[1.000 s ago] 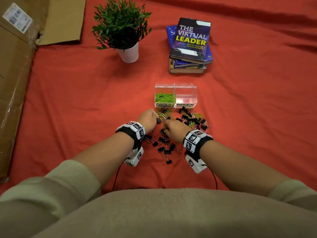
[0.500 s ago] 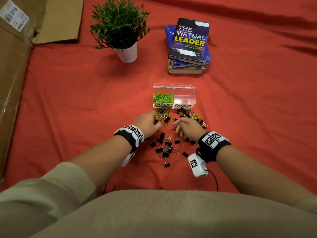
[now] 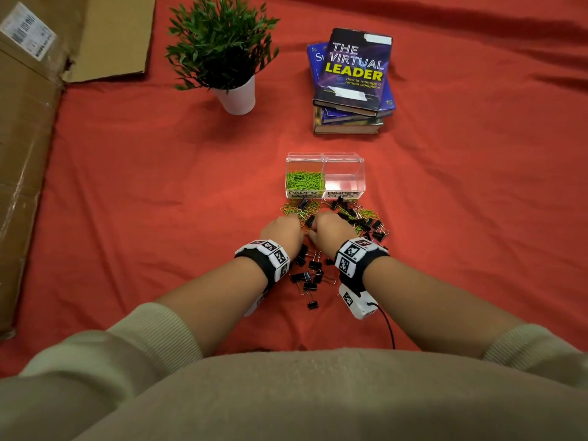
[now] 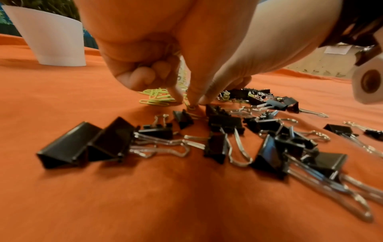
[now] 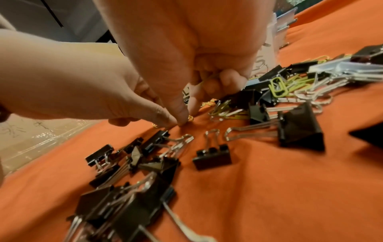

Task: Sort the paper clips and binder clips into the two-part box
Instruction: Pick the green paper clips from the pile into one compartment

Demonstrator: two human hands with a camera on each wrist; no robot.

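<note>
Red cloth, clips strewn near two-part box.
Left hand and right hand met fingertip to fingertip, both pinched on paper clips among binder clips.

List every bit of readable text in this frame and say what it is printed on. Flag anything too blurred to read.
"THE VIRTUAL LEADER": top book of the stack.
"How to manage a remote workplace": same cover, under the title.
"S": all that shows of the blue book beneath.
"PAPER CLIPS": label on the left half of the clear box.
"BINDER CLIPS": label on the right half.
Shipping label on the cardboard box: barcode and print too blurred.
Wristbands: square codes, no words.
</note>
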